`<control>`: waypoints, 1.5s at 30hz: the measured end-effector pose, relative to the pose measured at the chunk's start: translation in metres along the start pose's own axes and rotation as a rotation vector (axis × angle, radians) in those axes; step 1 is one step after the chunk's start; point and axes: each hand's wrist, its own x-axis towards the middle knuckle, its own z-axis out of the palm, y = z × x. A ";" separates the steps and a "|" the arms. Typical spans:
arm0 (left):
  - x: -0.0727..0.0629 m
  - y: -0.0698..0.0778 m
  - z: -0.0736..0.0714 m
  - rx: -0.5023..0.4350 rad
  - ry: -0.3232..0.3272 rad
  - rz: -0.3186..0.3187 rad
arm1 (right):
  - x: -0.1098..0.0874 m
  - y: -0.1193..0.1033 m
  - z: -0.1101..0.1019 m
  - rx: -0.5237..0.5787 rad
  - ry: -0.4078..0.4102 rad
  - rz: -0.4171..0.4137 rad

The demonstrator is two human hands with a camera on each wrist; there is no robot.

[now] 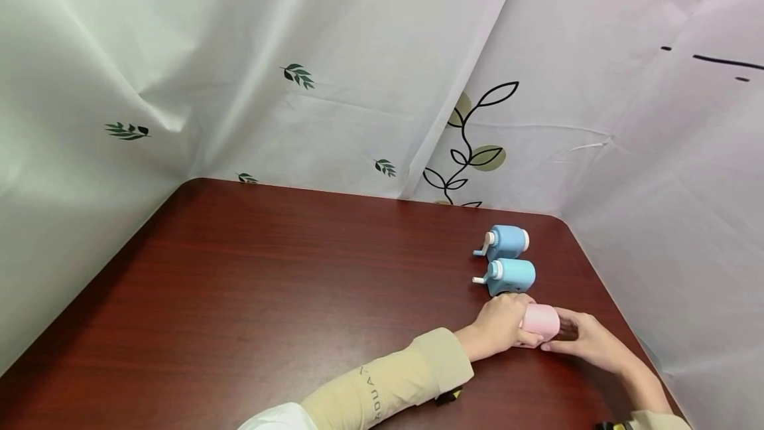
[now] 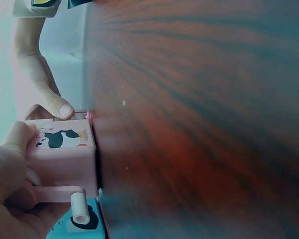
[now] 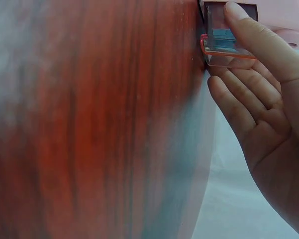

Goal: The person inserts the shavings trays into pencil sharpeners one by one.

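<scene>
A pink crank pencil sharpener [image 1: 541,321] lies near the table's right side, with both hands on it. My left hand [image 1: 500,321] grips its body from the crank end; in the left wrist view the pink crank [image 2: 57,193] with its pale knob sticks out beside the palm. A black-and-white cartoon picture [image 2: 59,139] marks one face. At the opposite end my right hand [image 1: 591,342] holds the clear drawer [image 3: 226,42] between thumb and fingers. This drawer juts out from the body. Part of the fingers' contact is hidden.
Two blue crank pencil sharpeners, one light blue [image 1: 516,275] and one deeper blue [image 1: 509,240], stand in a row behind the pink one. Their cranks point left. The brown table [image 1: 268,284] meets white patterned curtains [image 1: 346,118] at its back and sides.
</scene>
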 end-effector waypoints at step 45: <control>-0.001 0.002 -0.001 -0.027 -0.002 -0.037 | 0.005 -0.007 0.010 -0.147 0.090 -0.048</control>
